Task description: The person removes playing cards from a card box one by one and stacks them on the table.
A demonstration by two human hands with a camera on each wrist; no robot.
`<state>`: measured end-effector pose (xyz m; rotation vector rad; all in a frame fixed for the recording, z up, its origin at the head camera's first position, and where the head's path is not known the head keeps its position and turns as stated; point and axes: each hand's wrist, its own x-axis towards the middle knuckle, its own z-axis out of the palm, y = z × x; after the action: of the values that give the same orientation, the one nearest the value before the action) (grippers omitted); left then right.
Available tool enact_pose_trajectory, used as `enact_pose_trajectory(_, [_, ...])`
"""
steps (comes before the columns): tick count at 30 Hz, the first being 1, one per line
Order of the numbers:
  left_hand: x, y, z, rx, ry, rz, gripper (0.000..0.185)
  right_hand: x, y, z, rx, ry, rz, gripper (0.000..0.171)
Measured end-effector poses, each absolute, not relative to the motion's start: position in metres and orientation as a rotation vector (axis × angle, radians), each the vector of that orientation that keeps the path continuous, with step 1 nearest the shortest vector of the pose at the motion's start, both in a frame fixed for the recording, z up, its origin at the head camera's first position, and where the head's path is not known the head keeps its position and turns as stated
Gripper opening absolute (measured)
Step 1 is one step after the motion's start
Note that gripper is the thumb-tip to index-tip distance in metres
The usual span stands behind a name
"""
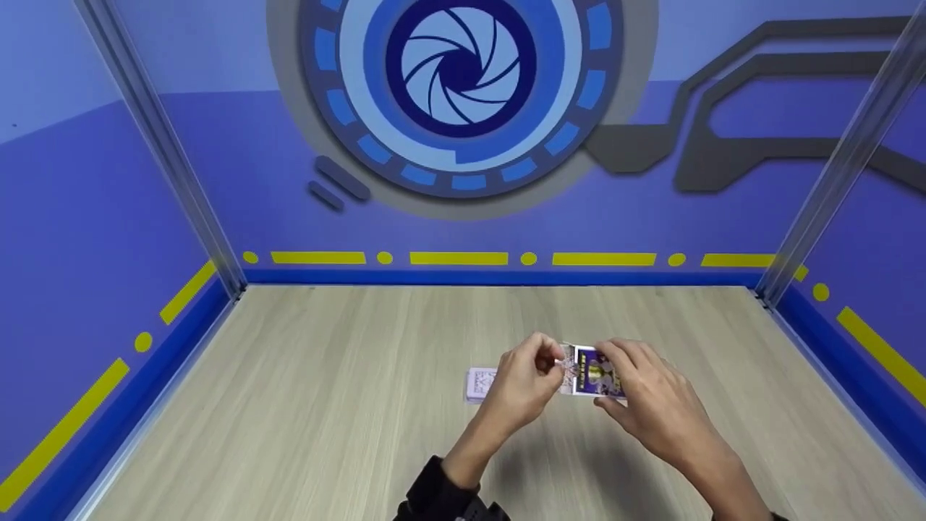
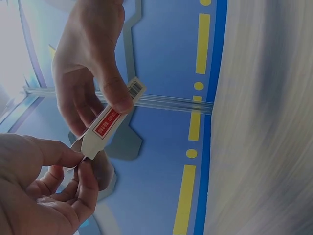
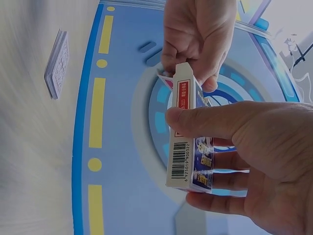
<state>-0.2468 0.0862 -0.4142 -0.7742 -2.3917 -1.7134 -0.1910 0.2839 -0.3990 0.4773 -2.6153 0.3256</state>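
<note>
Both hands hold a card box [image 1: 595,371], its contents hidden.

Head cam looks down; wrist cams close-up.

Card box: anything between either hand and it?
Nothing visible. The right hand grips the card box directly; the left hand pinches its top flap. A card stack lies apart on the table.

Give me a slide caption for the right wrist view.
Right hand holds a card box; left hand pinches its top flap.
</note>
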Motion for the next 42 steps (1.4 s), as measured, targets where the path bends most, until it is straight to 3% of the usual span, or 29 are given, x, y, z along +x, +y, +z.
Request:
enact_pose_trajectory(10, [-0.245,0.079,-0.403,-0.795,-2.417,-1.425,0.042,-0.192,0.291,-0.399,0.458,-2.595,0.352,0.075])
enact_pose_trajectory(18, [-0.243,0.070,-0.404,-0.891,-2.568,-1.025,0.047,-0.194,0.293,-0.402,0.467,-2.587,0.350,0.073])
enact_pose_trajectory(25, [-0.243,0.065,-0.404,-0.993,-2.595,-0.699,0.072,-0.194,0.291,-0.402,0.474,-2.628,0.347,0.074])
enact_pose_trajectory(42, [-0.249,0.059,-0.402,-1.049,-2.578,-0.447,0.067,-0.194,0.291,-0.400,0.481,-2.619,0.325,0.076])
